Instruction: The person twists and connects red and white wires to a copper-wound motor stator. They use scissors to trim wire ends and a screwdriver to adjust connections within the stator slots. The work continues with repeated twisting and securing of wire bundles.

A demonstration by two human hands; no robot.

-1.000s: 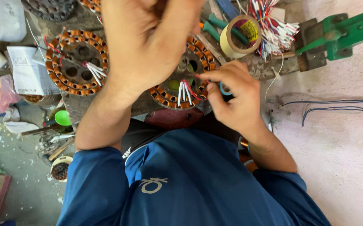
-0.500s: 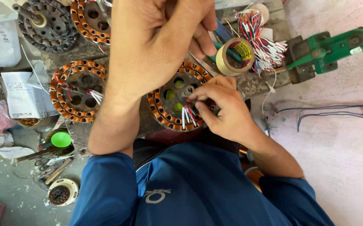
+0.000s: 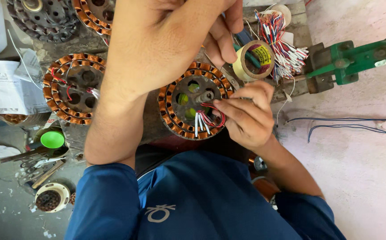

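Observation:
A round motor stator with copper windings lies on the worn bench in front of me. Red and white lead wires come out near its middle. My right hand pinches these leads at the stator's right inner edge. My left hand is raised close to the camera, above the stator's upper left. Its fingers are curled near a roll of tan tape. Whether it holds anything is hidden. My blue sleeves fill the bottom of the view.
A second wound stator lies to the left, with a third and a dark rotor behind. A bundle of coloured wire ends and a green clamp sit right. Paper, a green cap and hand tools lie left.
My right hand has shifted from the stator's right rim onto the red and white leads near its middle. My left hand stays raised, and the view has moved closer to the bench.

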